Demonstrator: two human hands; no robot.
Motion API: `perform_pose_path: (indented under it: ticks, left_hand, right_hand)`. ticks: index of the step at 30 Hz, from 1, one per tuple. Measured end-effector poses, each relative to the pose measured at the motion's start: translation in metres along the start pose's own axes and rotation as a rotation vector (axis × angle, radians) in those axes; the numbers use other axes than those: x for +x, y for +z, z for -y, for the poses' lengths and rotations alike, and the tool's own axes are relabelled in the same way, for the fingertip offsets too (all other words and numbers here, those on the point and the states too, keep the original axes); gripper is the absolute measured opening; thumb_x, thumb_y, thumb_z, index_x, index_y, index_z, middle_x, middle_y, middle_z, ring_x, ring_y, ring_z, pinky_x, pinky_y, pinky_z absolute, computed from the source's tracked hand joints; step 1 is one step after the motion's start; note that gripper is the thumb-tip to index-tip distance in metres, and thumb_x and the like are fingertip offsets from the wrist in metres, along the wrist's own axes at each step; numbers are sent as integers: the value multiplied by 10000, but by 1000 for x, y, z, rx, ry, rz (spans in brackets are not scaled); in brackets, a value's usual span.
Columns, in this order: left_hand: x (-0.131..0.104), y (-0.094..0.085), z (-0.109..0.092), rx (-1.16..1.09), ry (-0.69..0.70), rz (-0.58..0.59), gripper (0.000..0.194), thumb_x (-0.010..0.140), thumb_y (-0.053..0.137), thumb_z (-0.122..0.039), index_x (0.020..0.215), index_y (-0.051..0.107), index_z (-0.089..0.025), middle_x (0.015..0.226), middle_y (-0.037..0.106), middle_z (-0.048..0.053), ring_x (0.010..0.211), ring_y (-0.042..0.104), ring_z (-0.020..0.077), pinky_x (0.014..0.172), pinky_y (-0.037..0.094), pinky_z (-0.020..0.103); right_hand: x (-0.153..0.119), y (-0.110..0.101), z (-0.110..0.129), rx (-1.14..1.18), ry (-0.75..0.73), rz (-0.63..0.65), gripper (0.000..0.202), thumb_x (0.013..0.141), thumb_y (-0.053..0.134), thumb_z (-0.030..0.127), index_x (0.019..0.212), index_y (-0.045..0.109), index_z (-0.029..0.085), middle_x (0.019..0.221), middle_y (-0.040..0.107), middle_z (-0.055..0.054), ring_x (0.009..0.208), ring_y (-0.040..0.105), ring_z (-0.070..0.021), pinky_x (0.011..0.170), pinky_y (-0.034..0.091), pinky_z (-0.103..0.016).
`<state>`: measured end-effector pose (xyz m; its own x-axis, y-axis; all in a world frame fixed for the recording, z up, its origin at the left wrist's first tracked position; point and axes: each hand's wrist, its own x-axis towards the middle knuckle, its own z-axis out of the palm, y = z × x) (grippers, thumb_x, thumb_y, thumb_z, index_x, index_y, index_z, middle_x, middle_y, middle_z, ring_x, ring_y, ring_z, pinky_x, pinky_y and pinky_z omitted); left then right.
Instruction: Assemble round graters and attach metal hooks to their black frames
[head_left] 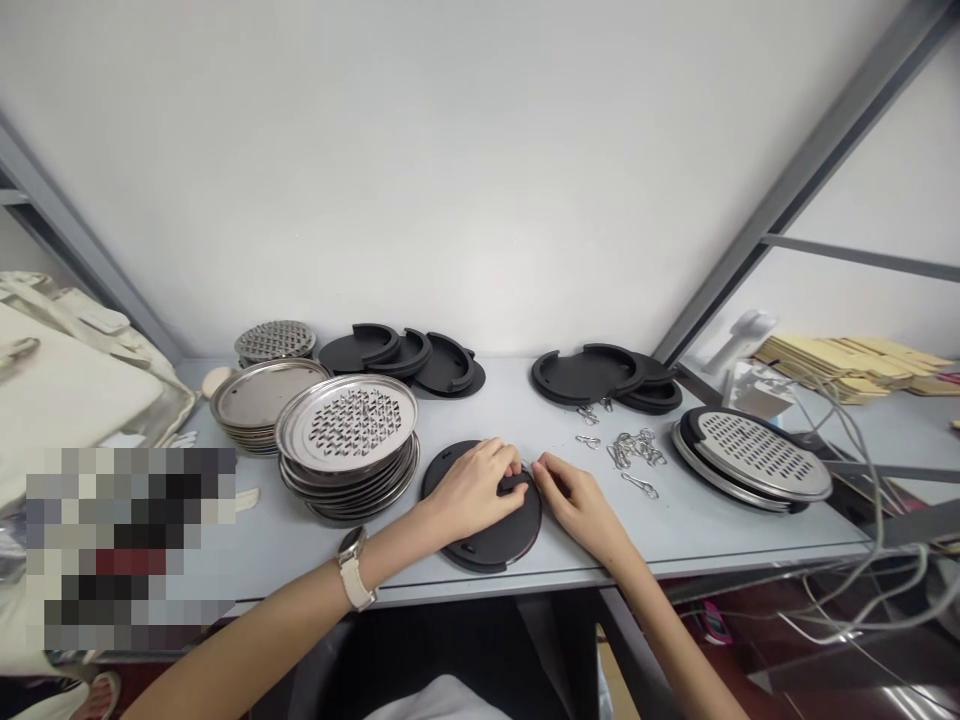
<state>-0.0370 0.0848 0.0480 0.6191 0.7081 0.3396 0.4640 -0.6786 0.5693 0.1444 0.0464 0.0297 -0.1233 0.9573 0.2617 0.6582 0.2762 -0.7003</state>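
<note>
Both hands meet at the far right edge of a black round disc [487,520] lying flat at the lower middle of the frame, near the table's [675,520] front edge. The left hand [472,490] rests on top, fingers curled, while the right hand [574,500] pinches something tiny at the rim (can't make out what). It's round, so no real long axis. Wire clips [634,450] sit just right, stacked perforated metal plates [349,440] left.
</note>
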Motion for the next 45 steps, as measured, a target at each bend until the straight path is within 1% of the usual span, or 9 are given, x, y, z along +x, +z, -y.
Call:
perform_pose_path:
  ticks: [3,6,9,12,16,21,29,36,45]
  left_hand:
    - [0,1,0,-11,-5,1,117,797,603,-195,859,505,-202,840,534,-4,816,534,164,751,448,289]
    - [0,0,-1,-9,-3,6,154,808,598,-198,942,522,-202,856,531,-1,832,536,169,766,450,297]
    - [0,-3,-2,11,33,36,215,840,570,-197,1053,554,-215,901,531,15,902,536,187,815,448,310]
    - [-1,-4,-3,50,69,58,235,865,549,-198,1098,570,-220,942,526,28,952,531,192,834,450,303]
    - [-1,-4,-3,82,81,57,229,875,549,-205,1103,572,-208,961,526,32,963,528,193,835,452,297]
    - [-1,-4,-3,104,89,62,229,887,538,-208,1112,577,-212,970,527,35,958,530,194,841,451,308]
    - [0,-3,-1,87,61,63,238,905,524,-226,1133,591,-215,951,532,36,936,537,191,815,459,300]
    - [0,-1,-3,88,51,67,243,889,522,-180,1116,600,-214,932,543,50,959,523,215,842,454,341]
    - [0,2,-2,49,56,61,248,879,525,-149,1110,600,-199,935,545,49,944,536,205,844,454,325]
  right_hand:
    - [0,-1,0,-30,-41,46,307,963,373,315,678,395,201,612,424,37,580,407,-122,557,321,-247]
    - [0,-3,0,-44,-55,76,317,961,366,309,664,391,202,609,424,34,577,416,-125,552,328,-249]
    - [0,-4,-1,-47,-66,82,309,954,372,300,662,403,202,606,445,27,581,434,-132,547,338,-252]
    - [1,-4,-3,-45,-77,96,291,955,366,292,687,434,200,633,486,14,604,460,-143,567,356,-258]
    - [1,-4,-4,-51,-77,109,296,960,362,291,684,424,202,637,481,17,605,461,-142,578,356,-261]
    - [0,-3,-4,-71,-75,93,303,963,363,294,684,434,200,639,493,16,609,475,-143,581,359,-259]
    - [1,-1,-3,-92,-75,79,313,966,362,299,686,457,198,641,518,6,614,489,-149,575,359,-263]
    - [0,1,-5,-121,-71,66,308,961,362,278,696,498,196,653,553,-3,622,515,-155,588,375,-263]
    - [-1,3,-1,-146,-40,53,324,966,327,282,706,502,199,674,577,-21,642,537,-167,598,390,-276]
